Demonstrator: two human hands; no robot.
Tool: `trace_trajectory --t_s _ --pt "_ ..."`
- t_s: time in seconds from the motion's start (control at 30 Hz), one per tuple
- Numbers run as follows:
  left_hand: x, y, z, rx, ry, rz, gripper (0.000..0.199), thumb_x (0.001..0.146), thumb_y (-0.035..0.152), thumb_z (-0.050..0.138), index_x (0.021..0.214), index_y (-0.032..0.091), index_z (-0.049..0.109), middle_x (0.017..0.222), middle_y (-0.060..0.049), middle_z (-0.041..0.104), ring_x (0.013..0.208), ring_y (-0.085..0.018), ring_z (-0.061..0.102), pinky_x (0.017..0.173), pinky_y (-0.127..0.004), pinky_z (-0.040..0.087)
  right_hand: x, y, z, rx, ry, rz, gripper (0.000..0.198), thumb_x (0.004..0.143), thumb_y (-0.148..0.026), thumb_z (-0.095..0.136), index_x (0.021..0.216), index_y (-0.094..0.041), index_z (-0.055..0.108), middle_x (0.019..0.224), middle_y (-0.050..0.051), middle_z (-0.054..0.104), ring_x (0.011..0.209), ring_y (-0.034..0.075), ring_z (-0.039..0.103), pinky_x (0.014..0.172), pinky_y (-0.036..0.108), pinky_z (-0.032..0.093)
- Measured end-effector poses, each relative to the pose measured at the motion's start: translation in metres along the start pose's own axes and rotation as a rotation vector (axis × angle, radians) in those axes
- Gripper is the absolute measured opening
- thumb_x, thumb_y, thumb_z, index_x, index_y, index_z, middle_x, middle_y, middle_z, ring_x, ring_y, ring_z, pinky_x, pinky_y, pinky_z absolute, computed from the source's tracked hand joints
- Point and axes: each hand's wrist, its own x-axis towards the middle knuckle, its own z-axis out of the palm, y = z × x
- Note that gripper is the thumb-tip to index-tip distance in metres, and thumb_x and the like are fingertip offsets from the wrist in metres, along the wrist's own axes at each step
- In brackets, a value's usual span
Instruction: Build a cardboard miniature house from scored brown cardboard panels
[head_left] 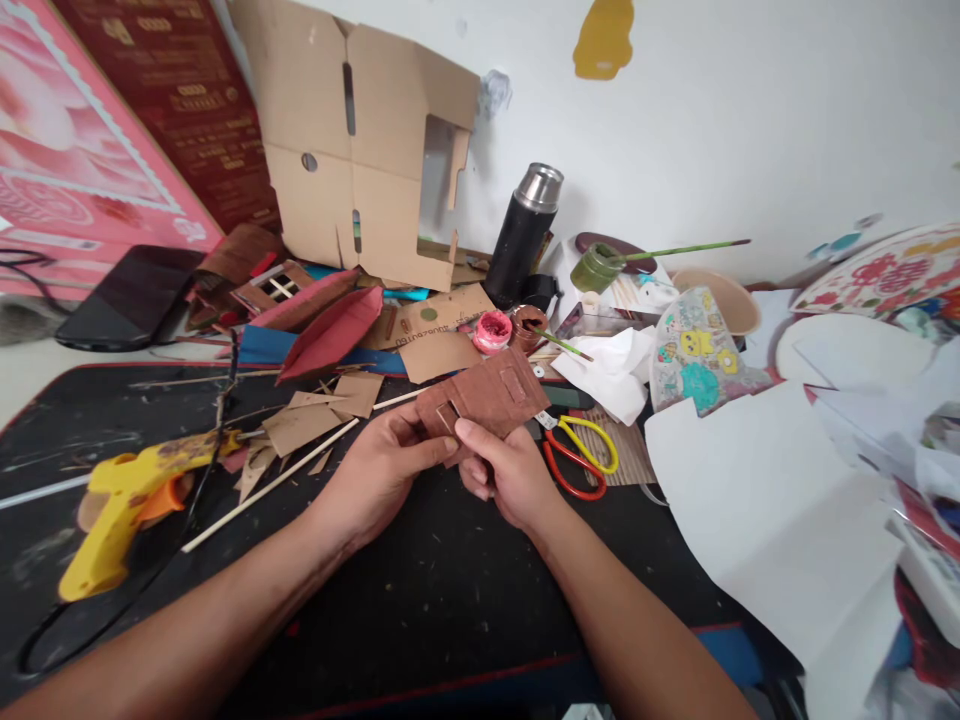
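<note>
My left hand (377, 470) gripped a flat, brown cardboard piece (481, 393) — my right hand (516, 475), too. The black worktop (420, 620) lay below.

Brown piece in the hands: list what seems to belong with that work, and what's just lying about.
Likely belongs:
- brown piece, held by left hand and right hand
- yellow glue gun
- scissors
- cardboard scraps
- open jar of brown paint

Probably just lying about:
- black flask
- crumpled white paper
</note>
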Motion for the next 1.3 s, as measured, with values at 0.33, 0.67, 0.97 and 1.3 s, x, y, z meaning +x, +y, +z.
trace_trajectory --t_s 0.33,0.67,0.97,1.3 --pt "-0.0009 0.0016 0.0002 -0.03 -0.026 -0.028 0.021 0.075 0.023 0.092 0.083 0.015 0.075 0.08 -0.005 0.075 0.073 -0.021 0.072 0.078 -0.035 0.058 -0.0011 -0.0005 -0.0002 -0.008 -0.016 -0.008 0.039 0.087 -0.051 0.079 0.076 -0.021 0.057 0.048 -0.012 0.039 0.037 0.005 0.029 0.035 0.019 0.026" --pt "-0.0005 0.0039 0.0043 -0.001 -0.095 0.002 0.021 0.077 0.025 0.091 0.08 0.015 0.073 0.073 -0.006 0.077 0.065 -0.024 0.074 0.068 -0.037 0.062 -0.0017 0.001 -0.0002 -0.01 -0.024 -0.027 0.04 0.087 -0.052 0.079 0.075 -0.021 0.055 0.049 -0.011 0.039 0.038 0.005 0.03 0.035 0.019 0.026" --pt "-0.0023 0.0069 0.004 -0.019 -0.078 0.013 0.023 0.076 0.027 0.091 0.086 0.016 0.074 0.084 -0.006 0.078 0.074 -0.023 0.075 0.071 -0.036 0.063 -0.0012 -0.0001 -0.0001 -0.023 0.007 -0.012 0.039 0.085 -0.053 0.08 0.082 -0.021 0.057 0.048 -0.013 0.039 0.038 0.006 0.03 0.036 0.019 0.026" --pt "0.0019 0.0065 -0.0015 -0.056 0.047 -0.015 0.018 0.077 0.027 0.089 0.083 0.016 0.076 0.078 -0.005 0.077 0.071 -0.021 0.073 0.073 -0.034 0.062 -0.0024 -0.0034 -0.0013 -0.141 -0.105 -0.026 0.053 0.089 -0.065 0.074 0.069 -0.022 0.051 0.051 -0.009 0.046 0.038 0.007 0.041 0.039 0.022 0.028"
